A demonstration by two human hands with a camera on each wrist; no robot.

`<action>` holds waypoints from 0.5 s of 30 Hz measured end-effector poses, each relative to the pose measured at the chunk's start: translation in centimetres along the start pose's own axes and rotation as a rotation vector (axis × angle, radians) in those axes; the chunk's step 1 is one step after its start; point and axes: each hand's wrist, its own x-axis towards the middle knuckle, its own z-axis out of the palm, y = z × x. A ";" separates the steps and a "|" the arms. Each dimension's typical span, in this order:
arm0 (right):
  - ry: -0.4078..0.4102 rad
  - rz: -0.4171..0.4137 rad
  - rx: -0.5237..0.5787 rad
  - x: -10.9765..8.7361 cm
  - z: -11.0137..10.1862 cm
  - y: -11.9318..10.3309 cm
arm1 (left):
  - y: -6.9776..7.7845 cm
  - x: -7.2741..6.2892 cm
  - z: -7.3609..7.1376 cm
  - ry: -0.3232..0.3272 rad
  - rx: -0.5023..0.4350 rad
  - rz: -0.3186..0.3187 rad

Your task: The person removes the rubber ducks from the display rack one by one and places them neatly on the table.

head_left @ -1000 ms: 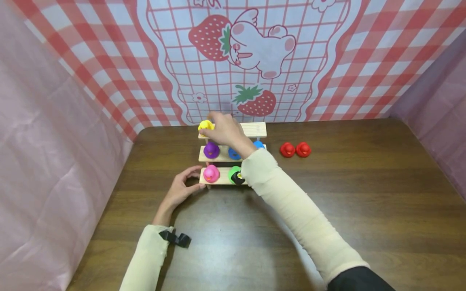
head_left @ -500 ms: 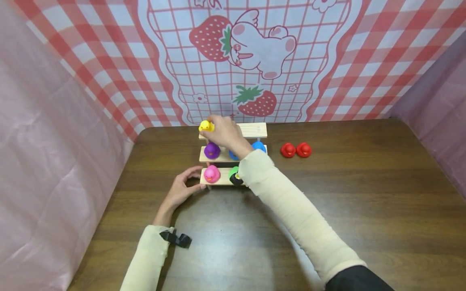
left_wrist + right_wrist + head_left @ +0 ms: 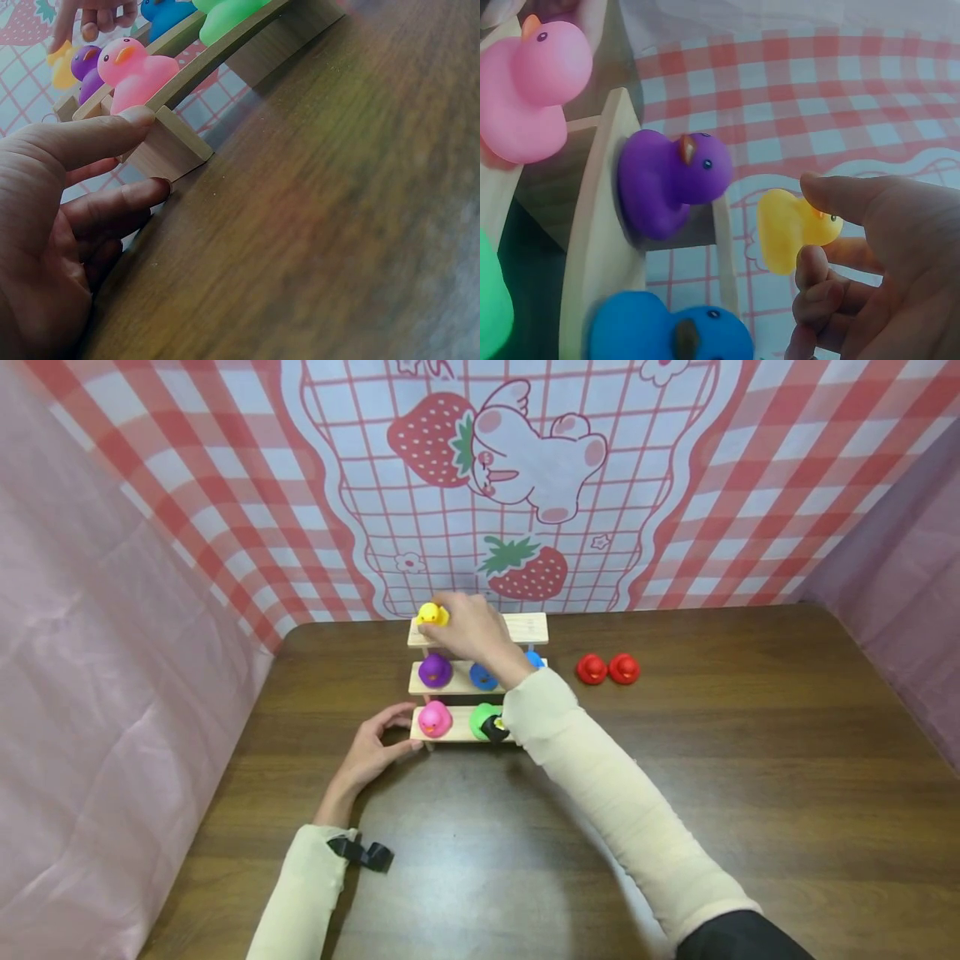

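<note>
My right hand (image 3: 472,625) pinches a small yellow rubber duck (image 3: 781,229) by thumb and fingers, over the left part of the top tier of a three-tier wooden display stand (image 3: 528,627). At the stand's lower left end, my left hand (image 3: 373,747) grips the bottom tier, its thumb (image 3: 112,141) on the corner and fingers along the side. A pink duck (image 3: 435,718) and a green duck (image 3: 480,720) stand on the bottom tier. On the middle tier are a purple duck (image 3: 435,670) and two blue ducks (image 3: 482,677), one partly behind my right wrist.
Two red ducks (image 3: 608,669) sit side by side on the brown wooden table (image 3: 750,760), right of the stand. Behind the table hangs a checked strawberry-print cloth (image 3: 255,485). My right sleeve (image 3: 607,793) covers the right end of the bottom tier.
The yellow duck, in my right hand, has shifted slightly right and up over the top tier. My left hand has stayed at the stand's corner.
</note>
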 end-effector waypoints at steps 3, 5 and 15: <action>0.015 -0.008 0.018 -0.3 -0.4 0.3 | 0.0 0.0 0.0 0.000 -0.007 0.000; 0.024 -0.014 0.034 -0.6 -0.7 0.6 | 0.0 0.0 0.0 0.003 -0.008 -0.002; 0.035 0.012 0.058 -1.7 -2.7 2.4 | 0.2 0.0 0.0 0.008 -0.007 -0.007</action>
